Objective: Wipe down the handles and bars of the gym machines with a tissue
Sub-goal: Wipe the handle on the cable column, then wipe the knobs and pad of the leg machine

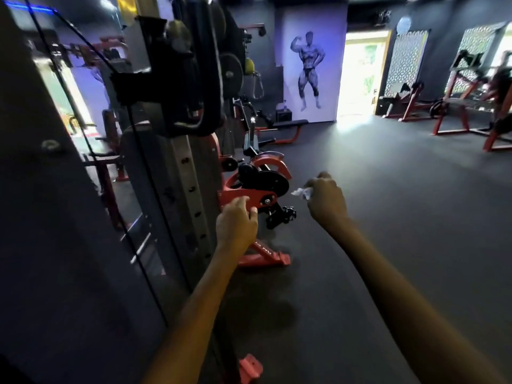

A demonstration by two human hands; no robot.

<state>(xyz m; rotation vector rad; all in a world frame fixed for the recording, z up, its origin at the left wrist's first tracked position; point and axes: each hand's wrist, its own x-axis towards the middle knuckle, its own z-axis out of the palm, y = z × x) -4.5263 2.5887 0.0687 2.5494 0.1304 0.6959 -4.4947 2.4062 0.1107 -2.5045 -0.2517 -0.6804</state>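
White tissue (300, 193) in right hand (327, 199)

This is a commercial gym. A cable machine (177, 151) with weight plates (273, 182) stands near left, red-framed machines (460, 106) line the far right, and dark rubber flooring (388, 217) runs throughout. A bodybuilder mural (309, 70) covers the far wall.

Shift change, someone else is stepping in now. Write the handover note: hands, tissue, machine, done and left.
Right hand: grips the crumpled tissue, held in the air, touching no machine.
Left hand: holds nothing, fingers loosely curled at the red bracket on the machine's grey post.
Done: cannot tell which parts have been wiped.
Left: wipe this machine's handles and bars, then the red machines across the floor.
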